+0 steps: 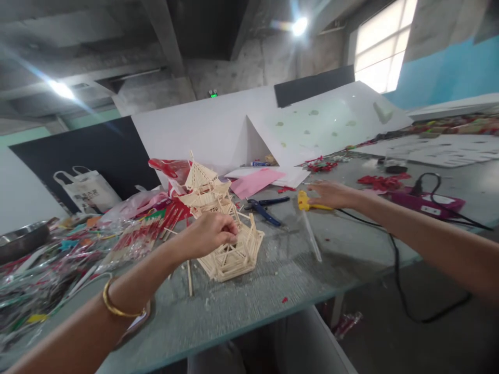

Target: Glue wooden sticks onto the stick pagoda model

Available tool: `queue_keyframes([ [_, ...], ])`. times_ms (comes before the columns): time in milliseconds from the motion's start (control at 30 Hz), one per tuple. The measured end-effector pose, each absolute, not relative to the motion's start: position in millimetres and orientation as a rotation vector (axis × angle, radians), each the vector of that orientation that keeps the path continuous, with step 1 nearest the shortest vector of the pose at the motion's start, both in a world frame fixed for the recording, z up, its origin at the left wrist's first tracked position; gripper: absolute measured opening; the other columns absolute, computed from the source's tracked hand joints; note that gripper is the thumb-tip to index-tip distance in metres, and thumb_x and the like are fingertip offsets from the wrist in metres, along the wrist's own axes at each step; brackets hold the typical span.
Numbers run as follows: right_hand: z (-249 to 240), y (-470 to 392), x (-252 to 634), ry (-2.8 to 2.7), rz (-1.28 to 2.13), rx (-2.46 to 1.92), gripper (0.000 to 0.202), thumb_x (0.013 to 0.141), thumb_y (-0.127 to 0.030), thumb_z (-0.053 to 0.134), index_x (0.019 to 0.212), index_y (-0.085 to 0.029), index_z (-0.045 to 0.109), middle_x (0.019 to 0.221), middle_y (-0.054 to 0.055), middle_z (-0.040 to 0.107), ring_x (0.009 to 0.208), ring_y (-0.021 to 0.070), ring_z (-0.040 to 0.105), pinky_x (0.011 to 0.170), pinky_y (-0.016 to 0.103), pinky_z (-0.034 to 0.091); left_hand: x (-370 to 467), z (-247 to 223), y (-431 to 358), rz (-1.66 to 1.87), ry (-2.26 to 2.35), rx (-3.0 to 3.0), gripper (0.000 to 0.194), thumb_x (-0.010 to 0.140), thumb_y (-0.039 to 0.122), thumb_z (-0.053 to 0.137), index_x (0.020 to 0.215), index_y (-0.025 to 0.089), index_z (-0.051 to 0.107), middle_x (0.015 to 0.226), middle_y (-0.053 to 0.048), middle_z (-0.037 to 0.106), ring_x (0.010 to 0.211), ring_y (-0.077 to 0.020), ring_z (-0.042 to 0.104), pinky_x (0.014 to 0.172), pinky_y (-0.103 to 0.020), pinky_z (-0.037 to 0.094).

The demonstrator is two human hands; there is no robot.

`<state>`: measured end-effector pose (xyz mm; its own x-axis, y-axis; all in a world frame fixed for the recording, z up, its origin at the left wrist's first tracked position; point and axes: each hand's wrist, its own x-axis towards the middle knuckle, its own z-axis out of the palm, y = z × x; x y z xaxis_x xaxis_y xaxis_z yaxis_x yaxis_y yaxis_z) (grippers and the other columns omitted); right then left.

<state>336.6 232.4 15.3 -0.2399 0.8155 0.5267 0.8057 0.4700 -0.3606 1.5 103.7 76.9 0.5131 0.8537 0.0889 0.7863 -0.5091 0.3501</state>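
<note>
Left hand (212,234) closed, gripping wooden stick pagoda model (218,218) at its middle. Right hand (331,195) at 2 o'clock, fingers flat over yellow glue gun (306,202); grip unclear.

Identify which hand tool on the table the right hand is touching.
The yellow glue gun, under the right hand. The blue-handled pliers lie untouched nearer the wooden stick pagoda, which the left hand grips.
</note>
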Motion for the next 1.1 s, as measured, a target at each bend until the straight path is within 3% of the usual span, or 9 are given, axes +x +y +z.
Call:
queue_keyframes([
  [100, 21, 209, 313, -2.242, 0.037, -1.277, 0.031, 0.074, -0.030, 0.058, 0.087, -0.003, 0.065, 0.080, 0.009, 0.061, 0.074, 0.0122, 0.051, 0.067, 0.025, 0.031, 7, 75, 105, 0.197, 1.365, 2.593, 0.011, 0.072, 0.017, 0.052, 0.072, 0.014, 0.062, 0.070, -0.001, 0.062, 0.064, -0.0118, 0.053, 0.060, -0.023, 0.035],
  [200, 21, 184, 283, -2.415, 0.012, -1.173, 0.034, 0.082, -0.032, 0.049, 0.099, -0.005, 0.061, 0.090, 0.012, 0.062, 0.081, 0.0166, 0.054, 0.073, 0.027, 0.034, 11, 76, 105, 0.079, 1.373, 2.655, 0.012, 0.071, 0.013, 0.051, 0.071, 0.014, 0.062, 0.067, -0.002, 0.062, 0.061, -0.0115, 0.052, 0.059, -0.023, 0.034],
  [367, 16, 155, 238, -2.537, 0.101, -0.965, 0.026, 0.082, -0.031, 0.052, 0.098, -0.012, 0.059, 0.088, 0.008, 0.062, 0.075, 0.0161, 0.055, 0.068, 0.026, 0.038, 12, 79, 107, -0.021, 1.314, 2.687, 0.013, 0.068, 0.009, 0.050, 0.065, 0.015, 0.060, 0.060, 0.001, 0.058, 0.057, -0.0108, 0.050, 0.057, -0.022, 0.033],
  [867, 21, 134, 201, -2.603, 0.241, -0.791, 0.023, 0.077, -0.019, 0.057, 0.098, -0.009, 0.058, 0.078, 0.005, 0.061, 0.061, 0.0106, 0.051, 0.059, 0.023, 0.037, 11, 77, 113, -0.094, 1.337, 2.712, 0.014, 0.065, 0.007, 0.049, 0.065, 0.016, 0.060, 0.055, 0.003, 0.053, 0.054, -0.0093, 0.046, 0.053, -0.021, 0.030],
  [1100, 20, 137, 195, -2.623, 0.299, -0.733, 0.024, 0.075, -0.014, 0.055, 0.099, -0.009, 0.057, 0.087, 0.007, 0.062, 0.064, 0.0102, 0.053, 0.061, 0.023, 0.038, 12, 78, 113, -0.157, 1.334, 2.745, 0.015, 0.065, 0.006, 0.046, 0.064, 0.016, 0.058, 0.056, 0.002, 0.052, 0.053, -0.0092, 0.045, 0.053, -0.021, 0.028],
])
